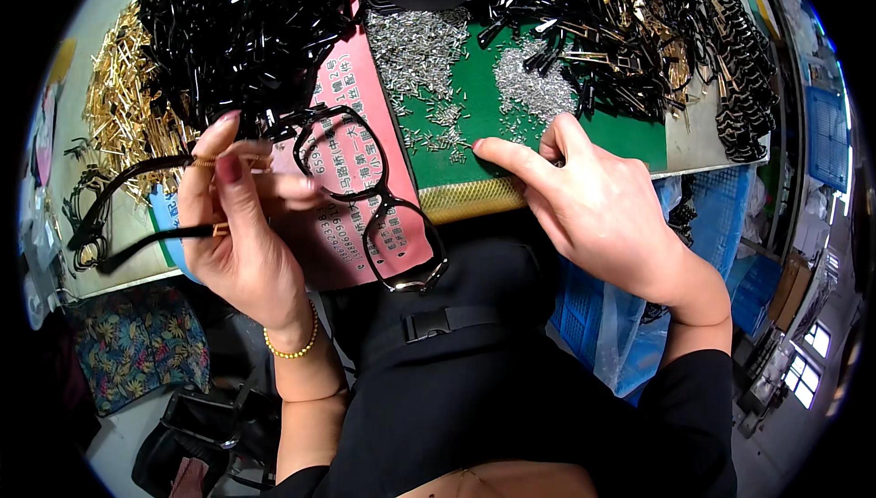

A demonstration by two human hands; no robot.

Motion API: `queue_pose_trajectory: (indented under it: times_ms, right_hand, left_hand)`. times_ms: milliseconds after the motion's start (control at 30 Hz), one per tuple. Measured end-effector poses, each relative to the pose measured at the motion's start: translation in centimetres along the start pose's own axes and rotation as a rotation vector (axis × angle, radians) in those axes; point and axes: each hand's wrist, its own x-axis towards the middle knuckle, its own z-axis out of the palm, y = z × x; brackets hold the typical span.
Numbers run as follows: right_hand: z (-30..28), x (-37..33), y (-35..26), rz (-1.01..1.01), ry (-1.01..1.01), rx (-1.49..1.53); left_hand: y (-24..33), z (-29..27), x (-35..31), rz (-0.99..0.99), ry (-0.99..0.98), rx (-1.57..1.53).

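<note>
My left hand [242,215] is closed around the arms of a pair of black eyeglass frames [383,195], with gold-coloured bits by the hinges. Its front stands tilted to the right of that hand, and the arms stick out to the left. My right hand [593,201] is over the green mat [630,133], one finger stretched out and the others bent. That fingertip is at the edge of a small scatter of tiny silver screw-like pieces [444,137]. Whether a piece clings to the fingertip is too small to tell.
Large heaps of black eyeglass arms [246,32] and black-and-gold ones [630,32] cover the table's back. Gold-coloured arms [123,96] lie at left. Silver piles [420,51] sit mid-table beside a pink printed sheet [351,242]. Blue crates [584,315] stand below right.
</note>
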Motion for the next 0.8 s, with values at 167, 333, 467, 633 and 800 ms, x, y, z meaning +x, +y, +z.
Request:
queue_pose_trajectory:
  times_ms: [167, 333, 467, 633, 800]
  right_hand:
    - [-0.5, 0.5, -0.7, -0.003, -0.068, -0.116]
    - [-0.3, 0.1, -0.1, -0.029, -0.048, -0.084]
    - [-0.2, -0.3, 0.2, -0.015, -0.034, -0.05]
    - [-0.3, 0.1, -0.1, -0.041, -0.044, -0.07]
    - [-0.3, 0.4, -0.3, -0.04, -0.061, -0.074]
  left_hand:
    - [-0.2, 1.3, 1.1, -0.157, -0.04, -0.043]
    - [0.6, 1.3, 0.4, -0.259, -0.277, 0.148]
    - [0.7, 1.0, 0.0, -0.289, -0.353, 0.122]
    - [0.2, 1.0, 0.0, -0.295, -0.345, 0.049]
    - [0.2, 1.1, -0.1, -0.302, -0.331, 0.031]
